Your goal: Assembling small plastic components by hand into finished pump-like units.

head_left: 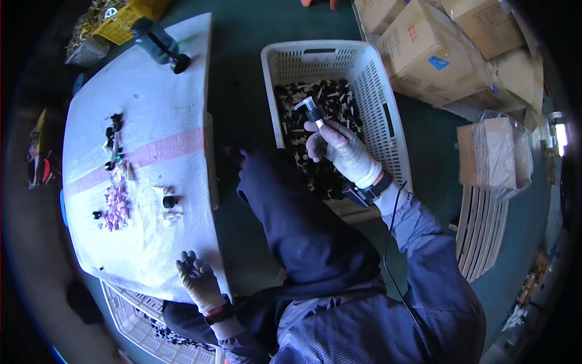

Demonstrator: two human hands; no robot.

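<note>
"Over the white basket [395, 130], what does the grip of the right hand [348, 153] hold?"

"A pump top [313, 111], black with a pale spout, pinched at its lower end. Black and white parts [290, 104] lie in the basket below."

"And the left hand [201, 284]?"

"At the near corner of the white surface [151, 109], half curled; I cannot tell if its grip holds anything."

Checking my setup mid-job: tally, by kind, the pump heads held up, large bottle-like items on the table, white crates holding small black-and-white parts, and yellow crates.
Pump head held up in the right hand: 1
Bottle-like item on the table: 1
White crates, upper and lower left: 2
Yellow crate: 1
Total: 5
</note>
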